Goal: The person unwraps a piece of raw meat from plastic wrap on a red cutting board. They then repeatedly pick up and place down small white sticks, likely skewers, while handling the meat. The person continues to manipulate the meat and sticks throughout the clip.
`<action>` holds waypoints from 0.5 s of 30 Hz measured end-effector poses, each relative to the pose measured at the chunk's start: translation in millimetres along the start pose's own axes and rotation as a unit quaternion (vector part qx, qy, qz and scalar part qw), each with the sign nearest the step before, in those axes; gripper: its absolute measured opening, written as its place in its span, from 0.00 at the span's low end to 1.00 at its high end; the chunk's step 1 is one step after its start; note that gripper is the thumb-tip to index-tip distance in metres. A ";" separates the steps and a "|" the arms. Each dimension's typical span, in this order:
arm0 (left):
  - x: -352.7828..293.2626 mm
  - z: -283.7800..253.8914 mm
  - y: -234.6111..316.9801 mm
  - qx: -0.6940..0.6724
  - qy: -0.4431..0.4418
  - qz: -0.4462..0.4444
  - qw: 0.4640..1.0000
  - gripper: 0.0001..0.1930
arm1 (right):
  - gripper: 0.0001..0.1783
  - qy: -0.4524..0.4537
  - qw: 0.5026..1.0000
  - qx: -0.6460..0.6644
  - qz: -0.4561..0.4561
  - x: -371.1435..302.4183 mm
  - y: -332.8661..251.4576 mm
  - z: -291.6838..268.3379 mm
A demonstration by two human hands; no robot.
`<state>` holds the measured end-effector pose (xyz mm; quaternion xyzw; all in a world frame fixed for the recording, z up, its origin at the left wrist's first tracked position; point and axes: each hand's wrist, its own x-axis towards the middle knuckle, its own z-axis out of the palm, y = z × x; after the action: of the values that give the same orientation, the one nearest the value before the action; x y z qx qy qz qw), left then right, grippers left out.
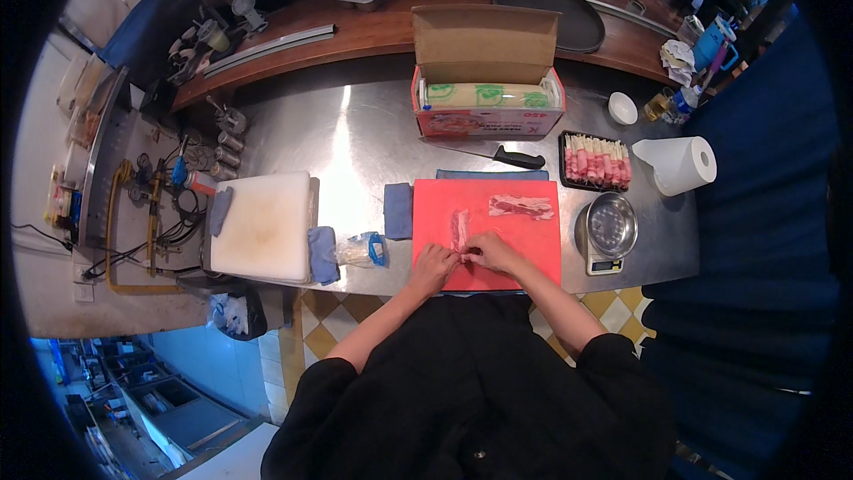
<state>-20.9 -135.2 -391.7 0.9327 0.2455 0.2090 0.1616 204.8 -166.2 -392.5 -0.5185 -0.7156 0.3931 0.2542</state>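
A steel table (382,116), shiny under a streak of light, spans the middle of the frame. A dark blue curtain (746,258) hangs down the right side, a wooden counter (391,27) curves across the top, and yellow and white floor tiles (333,324) show below the table.

Upper centre, an open box (489,123) carries coloured lettering, digits and a picture on its front; the wrapped roll (489,93) inside has green printing. Below it lies a red board (435,204); at centre left, a white board (262,222) looks plain, with a brownish stain.

Right of centre, a white paper roll (680,166) lies on its side near a black tray (595,187) of pink meat rolls (597,160). Below them, a scale (597,256) bears a metal dish; its display is too small to read.

Just below centre, the left hand (434,268) and right hand (490,253) meet over the red board, both pinching the lower end of a meat strip (459,227) that lies lengthwise there. A black-handled knife (520,158) rests between box and board. A second strip (521,207) lies at the board's upper right.
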 end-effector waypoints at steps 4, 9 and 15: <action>11.3 -7.8 6.0 -0.028 -0.036 -0.072 0.996 0.08 | 0.12 0.104 0.994 0.023 -0.003 -9.1 -10.4 -1.3; 29.2 -5.3 -0.9 -0.047 -0.134 -0.211 0.967 0.07 | 0.13 0.119 0.967 -0.193 -0.115 -24.3 -22.3 5.3; 45.2 -2.4 -20.9 -0.089 -0.216 -0.256 0.938 0.08 | 0.13 0.134 0.941 -0.265 -0.163 -23.2 -8.3 24.4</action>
<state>5.6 -93.7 -384.0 0.8426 0.4156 -0.0253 0.3416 189.3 -196.6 -398.4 -0.4910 -0.8278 0.0694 0.2623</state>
